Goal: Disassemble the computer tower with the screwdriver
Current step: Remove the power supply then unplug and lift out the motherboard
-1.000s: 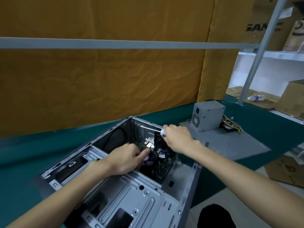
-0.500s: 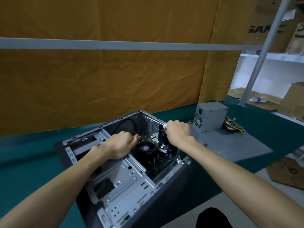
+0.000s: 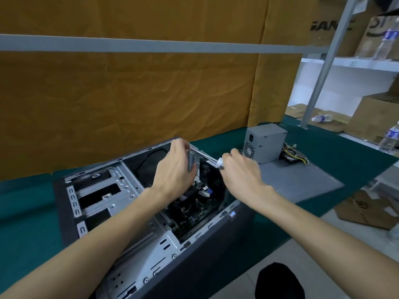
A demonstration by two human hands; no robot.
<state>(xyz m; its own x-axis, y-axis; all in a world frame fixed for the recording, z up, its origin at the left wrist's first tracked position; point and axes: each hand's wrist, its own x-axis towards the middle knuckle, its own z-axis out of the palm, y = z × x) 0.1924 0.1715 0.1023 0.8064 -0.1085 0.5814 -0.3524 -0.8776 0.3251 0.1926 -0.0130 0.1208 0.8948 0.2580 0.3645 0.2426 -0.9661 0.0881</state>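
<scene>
The tower (image 3: 138,212) lies open on the worktop (image 3: 28,212). The left hand (image 3: 174,169) pinches a metal slot strip (image 3: 190,161). The right hand (image 3: 241,171) is closed around the screwdriver (image 3: 219,163); its tip is hidden behind the left hand.

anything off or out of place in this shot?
Only expected teardown mess. The power supply sits outside the computer tower, standing on the removed side panel with its cables trailing. A water bottle lies on its side by the shelf post. No damage visible.

Hands (image 3: 176,169) inside open tower (image 3: 133,212)
</scene>
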